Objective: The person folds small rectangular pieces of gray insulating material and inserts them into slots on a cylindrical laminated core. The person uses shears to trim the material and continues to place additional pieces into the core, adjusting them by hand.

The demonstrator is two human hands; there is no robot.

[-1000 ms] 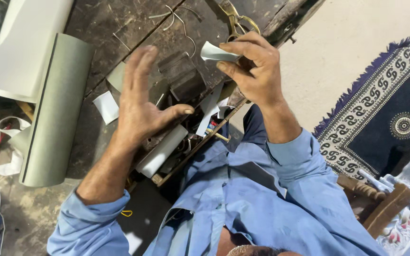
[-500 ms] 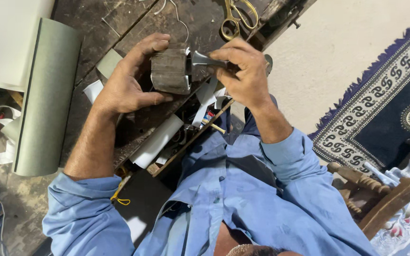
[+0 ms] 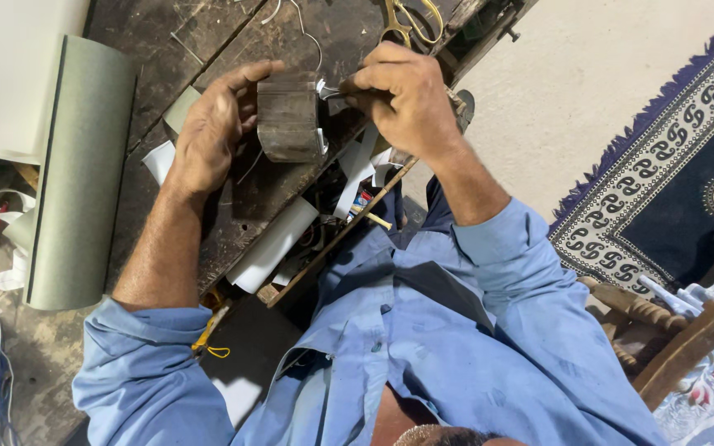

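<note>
A brown, layered metal block (image 3: pixel 289 122) stands on the dark wooden workbench (image 3: pixel 208 41). My left hand (image 3: pixel 212 132) wraps around its left side and steadies it. My right hand (image 3: pixel 402 99) is closed on a small dark-handled tool with a shiny metal tip (image 3: pixel 330 89), and that tip touches the block's upper right corner. White paper strips (image 3: pixel 357 165) hang just under the right hand. My blue shirt sleeves fill the lower part of the view.
A grey-green roll of sheet (image 3: pixel 76 173) and a white roll (image 3: pixel 10 74) lie at the left. Yellow-handled scissors (image 3: pixel 411 21) rest at the bench's far edge. A white tube (image 3: pixel 274 244) lies in an open drawer. A patterned rug (image 3: pixel 671 173) and a wooden chair (image 3: pixel 671 339) are at the right.
My left hand came down from open above the bench and closed around the block. My right hand lowered the tool tip onto the block's corner. The camera shifted slightly.
</note>
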